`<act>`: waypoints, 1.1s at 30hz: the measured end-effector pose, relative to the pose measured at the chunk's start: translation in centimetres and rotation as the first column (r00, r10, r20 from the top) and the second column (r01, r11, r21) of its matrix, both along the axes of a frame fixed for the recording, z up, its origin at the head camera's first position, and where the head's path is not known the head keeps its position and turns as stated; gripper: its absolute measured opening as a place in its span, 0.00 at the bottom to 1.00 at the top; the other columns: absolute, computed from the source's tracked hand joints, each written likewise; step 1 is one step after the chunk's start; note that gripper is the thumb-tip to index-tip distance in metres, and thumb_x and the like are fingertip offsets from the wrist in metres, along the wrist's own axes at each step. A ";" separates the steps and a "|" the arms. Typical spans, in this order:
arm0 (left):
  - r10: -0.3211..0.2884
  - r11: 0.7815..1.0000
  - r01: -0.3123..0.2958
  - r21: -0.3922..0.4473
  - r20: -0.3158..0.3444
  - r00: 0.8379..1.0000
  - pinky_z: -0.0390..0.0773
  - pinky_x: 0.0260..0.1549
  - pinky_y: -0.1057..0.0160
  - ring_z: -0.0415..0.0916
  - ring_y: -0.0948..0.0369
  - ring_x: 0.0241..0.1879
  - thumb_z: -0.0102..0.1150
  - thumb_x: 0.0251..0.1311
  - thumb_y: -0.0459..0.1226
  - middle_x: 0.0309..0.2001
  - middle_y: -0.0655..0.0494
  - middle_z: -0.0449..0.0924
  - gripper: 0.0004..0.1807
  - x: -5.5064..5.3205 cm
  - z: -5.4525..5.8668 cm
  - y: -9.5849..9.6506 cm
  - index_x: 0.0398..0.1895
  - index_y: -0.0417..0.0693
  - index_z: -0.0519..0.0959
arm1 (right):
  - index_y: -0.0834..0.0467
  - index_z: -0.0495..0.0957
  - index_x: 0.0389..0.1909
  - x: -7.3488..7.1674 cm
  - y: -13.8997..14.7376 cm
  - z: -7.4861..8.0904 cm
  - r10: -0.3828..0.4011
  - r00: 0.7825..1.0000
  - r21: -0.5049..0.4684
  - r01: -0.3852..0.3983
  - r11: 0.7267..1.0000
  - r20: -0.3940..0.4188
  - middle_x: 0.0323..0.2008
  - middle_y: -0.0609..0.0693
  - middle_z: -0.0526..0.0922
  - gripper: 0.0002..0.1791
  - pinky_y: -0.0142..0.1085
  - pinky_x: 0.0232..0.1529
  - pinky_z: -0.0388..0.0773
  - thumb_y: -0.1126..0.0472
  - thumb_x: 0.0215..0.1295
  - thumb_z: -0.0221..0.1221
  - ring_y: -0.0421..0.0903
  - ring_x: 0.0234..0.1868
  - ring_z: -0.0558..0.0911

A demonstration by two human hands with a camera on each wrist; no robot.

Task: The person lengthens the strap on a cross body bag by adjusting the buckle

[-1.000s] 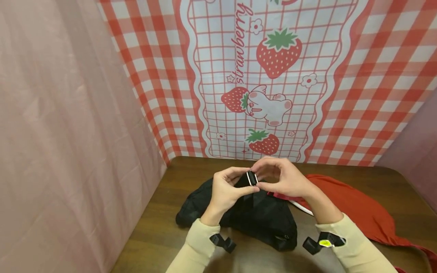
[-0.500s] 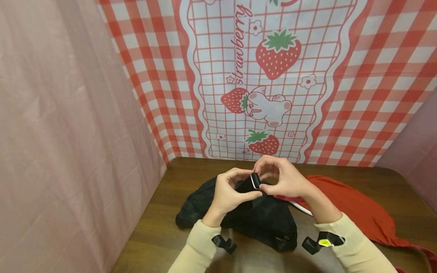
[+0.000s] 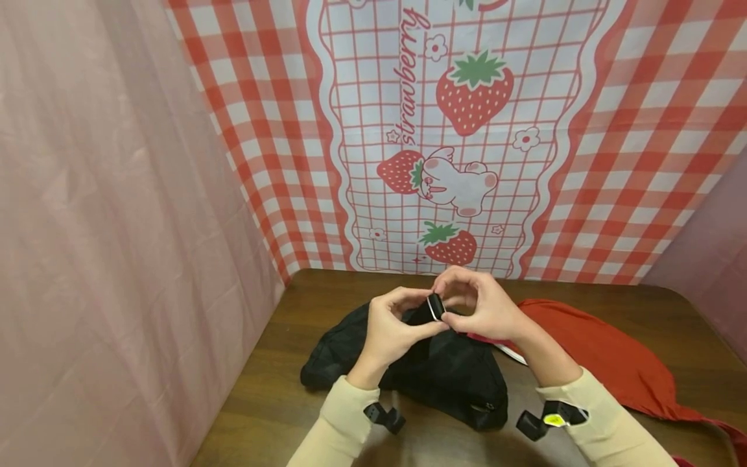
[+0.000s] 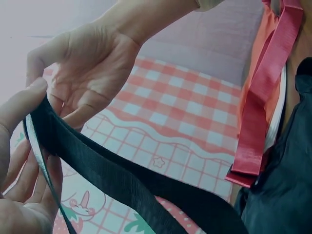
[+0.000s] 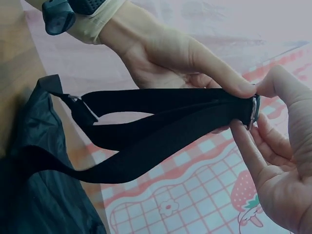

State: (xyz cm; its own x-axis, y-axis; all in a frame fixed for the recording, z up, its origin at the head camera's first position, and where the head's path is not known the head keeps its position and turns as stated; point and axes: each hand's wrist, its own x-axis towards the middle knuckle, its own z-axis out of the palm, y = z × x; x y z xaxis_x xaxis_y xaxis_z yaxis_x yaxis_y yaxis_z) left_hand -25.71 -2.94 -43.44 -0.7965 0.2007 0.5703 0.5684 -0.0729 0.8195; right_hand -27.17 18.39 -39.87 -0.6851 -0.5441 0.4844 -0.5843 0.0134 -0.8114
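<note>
Both hands meet above a black fabric bag (image 3: 452,373), working on its black webbing strap (image 5: 146,146). A thin metal slide buckle (image 5: 253,112) sits at the strap's raised end, its pale edge showing in the head view. My left hand (image 3: 395,324) grips the doubled strap just beside the buckle, its thumb flat on the webbing in the right wrist view. My right hand (image 3: 487,305) pinches the folded end at the buckle between thumb and fingers. From there the strap layers run down to the bag, past a small metal ring (image 5: 84,103).
A red bag (image 3: 595,353) with a white edge lies right of the black one on the wooden table (image 3: 245,395). Its red strap (image 4: 263,97) trails nearby. Behind stands a strawberry-print checked cloth (image 3: 373,117); a pink curtain (image 3: 117,227) hangs at left.
Both hands have shifted slightly right and the buckle has turned, so that just one bright edge shows clearly now instead of two. The bags have stayed put.
</note>
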 end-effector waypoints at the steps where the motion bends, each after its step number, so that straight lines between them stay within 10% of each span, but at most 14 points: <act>1: 0.000 1.000 0.000 0.006 0.012 1.000 0.89 0.53 0.59 0.88 0.66 0.46 0.82 0.46 0.23 0.47 0.37 0.90 0.24 0.0 0.1 0.1 0.51 0.36 0.89 | 0.64 0.79 0.48 0.0 0.0 0.0 -0.008 1.000 -0.003 0.008 1.000 -0.002 0.49 0.54 0.80 0.20 0.37 0.50 0.90 0.82 0.56 0.67 0.42 0.47 0.87; 16: -0.050 0.998 0.044 0.043 0.156 0.986 0.85 0.59 0.66 0.87 0.69 0.50 0.80 0.53 0.25 0.54 0.34 0.89 0.23 0.4 1.1 0.0 0.54 0.36 0.88 | 0.66 0.76 0.52 0.3 -0.4 -0.4 -0.082 0.990 -0.072 0.074 0.995 -0.114 0.44 0.47 0.79 0.20 0.30 0.45 0.82 0.79 0.59 0.66 0.41 0.41 0.80; 23: -0.044 0.999 0.041 0.026 0.162 0.986 0.84 0.62 0.64 0.87 0.69 0.53 0.80 0.53 0.27 0.55 0.36 0.89 0.23 0.3 1.1 -0.1 0.55 0.36 0.88 | 0.49 0.88 0.50 0.6 -0.1 0.1 -0.259 0.934 0.043 0.277 0.960 -0.247 0.38 0.49 0.83 0.22 0.33 0.42 0.79 0.70 0.56 0.78 0.40 0.39 0.77; 33: -0.059 0.997 0.043 0.064 0.276 0.959 0.88 0.52 0.64 0.90 0.65 0.48 0.80 0.52 0.25 0.50 0.43 0.92 0.23 -0.4 1.6 -0.5 0.54 0.38 0.89 | 0.70 0.82 0.53 0.8 -0.5 0.2 -0.278 0.960 -0.188 0.266 0.945 -0.041 0.47 0.45 0.84 0.17 0.26 0.46 0.83 0.77 0.64 0.69 0.40 0.43 0.82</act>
State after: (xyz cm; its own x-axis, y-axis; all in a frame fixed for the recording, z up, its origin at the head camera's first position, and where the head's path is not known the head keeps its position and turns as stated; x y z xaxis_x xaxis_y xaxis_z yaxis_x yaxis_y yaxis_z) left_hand -26.15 -3.46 -41.82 -0.9145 0.2193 0.3399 0.3134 -0.1470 0.9382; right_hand -26.38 17.90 -39.64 -0.7583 -0.2417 0.6054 -0.6308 0.0377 -0.7751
